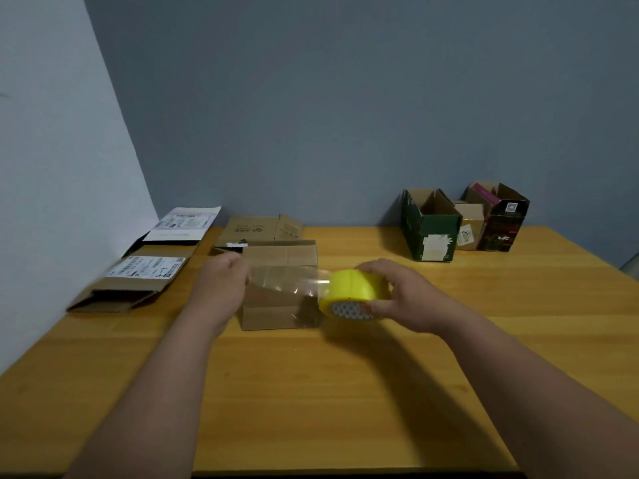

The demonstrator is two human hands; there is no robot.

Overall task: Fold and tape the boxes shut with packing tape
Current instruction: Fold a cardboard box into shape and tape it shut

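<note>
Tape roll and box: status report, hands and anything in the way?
Right hand grips tape roll; left hand pinches the strip's free end. Strip stretched above brown box, not yet stuck. Nothing blocking.

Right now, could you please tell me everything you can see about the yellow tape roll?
The tape roll is a wide yellow roll, its end face patterned with white dots on grey. The right hand grips it above the wooden table, lying on its side, just right of the brown cardboard box. A clear strip of tape runs from it leftward across the box to the left hand, which holds its free end.
</note>
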